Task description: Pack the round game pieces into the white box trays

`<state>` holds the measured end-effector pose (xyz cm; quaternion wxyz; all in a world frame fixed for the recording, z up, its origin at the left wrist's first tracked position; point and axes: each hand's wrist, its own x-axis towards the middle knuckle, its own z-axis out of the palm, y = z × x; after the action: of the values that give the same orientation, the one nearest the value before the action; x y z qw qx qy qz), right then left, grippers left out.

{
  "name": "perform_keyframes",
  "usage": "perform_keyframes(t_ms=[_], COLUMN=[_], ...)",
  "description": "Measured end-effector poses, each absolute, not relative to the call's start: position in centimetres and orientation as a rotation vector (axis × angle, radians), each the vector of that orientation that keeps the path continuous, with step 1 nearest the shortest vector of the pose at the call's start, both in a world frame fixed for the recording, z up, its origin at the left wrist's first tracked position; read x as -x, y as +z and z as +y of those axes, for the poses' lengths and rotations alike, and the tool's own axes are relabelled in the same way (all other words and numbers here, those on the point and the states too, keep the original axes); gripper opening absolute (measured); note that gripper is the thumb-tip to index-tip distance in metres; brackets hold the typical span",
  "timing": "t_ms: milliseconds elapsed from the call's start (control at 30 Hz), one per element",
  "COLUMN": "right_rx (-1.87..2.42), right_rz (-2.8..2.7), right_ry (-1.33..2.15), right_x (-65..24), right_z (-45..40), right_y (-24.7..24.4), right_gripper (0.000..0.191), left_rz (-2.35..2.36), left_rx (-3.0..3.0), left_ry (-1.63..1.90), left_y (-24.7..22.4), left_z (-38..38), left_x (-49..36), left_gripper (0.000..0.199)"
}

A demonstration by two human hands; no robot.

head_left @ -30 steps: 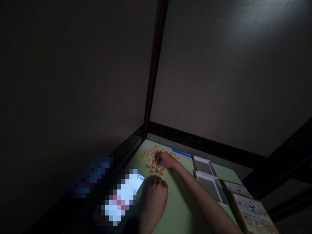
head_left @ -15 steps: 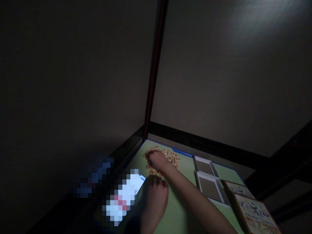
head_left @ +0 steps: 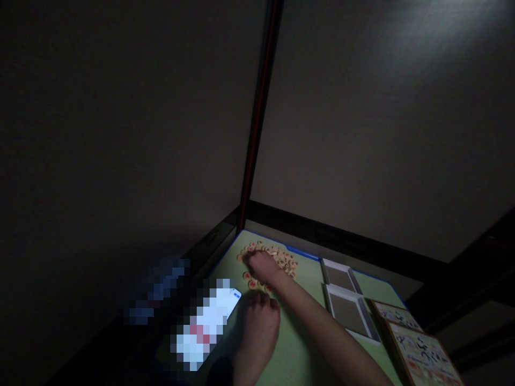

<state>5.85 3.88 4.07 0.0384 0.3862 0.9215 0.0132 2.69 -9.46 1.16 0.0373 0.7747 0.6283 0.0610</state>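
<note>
Near the green, blue-edged tabletop (head_left: pixel 289 348)'s far corner, I have the bare right hand (head_left: pixel 262 265) curled over round, pale, red-marked discs (head_left: pixel 287 262), cannot tell what it or the curled left hand (head_left: pixel 262 317) grips, and judge a low, light touch best.

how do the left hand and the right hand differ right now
The right hand is in over the xiangqi pieces; the left hand is nearer the wearer, just short of them.
The right hand's fingers point toward the picture's left; the left hand's point away from the wearer.
Both are curled with their backs to the camera, so whether either grips a piece can't be told.
</note>
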Motion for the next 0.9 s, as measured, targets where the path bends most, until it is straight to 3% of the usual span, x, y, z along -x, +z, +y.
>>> perform_keyframes(t_ms=[467, 667, 900], right_rx=[-1.120, -1.154, -1.271], right_rz=[3.022, 3.069, 3.170], right_ry=[-0.479, -0.510, -0.405], right_x=[-7.3, -7.8, -9.0], right_z=[6.8, 6.6, 5.0], right_y=[3.0, 2.4, 3.3], right_gripper=[0.037, 0.032, 0.026], left_rz=[1.942, 1.951, 1.989], left_rx=[-2.370, -2.389, -2.385], left_ry=[0.252, 0.280, 0.555], left_y=[0.5, 0.2, 0.8], left_z=[-9.2, -9.2, -9.3], left_x=[-2.8, -2.8, -2.1], left_gripper=[0.029, 0.030, 0.030])
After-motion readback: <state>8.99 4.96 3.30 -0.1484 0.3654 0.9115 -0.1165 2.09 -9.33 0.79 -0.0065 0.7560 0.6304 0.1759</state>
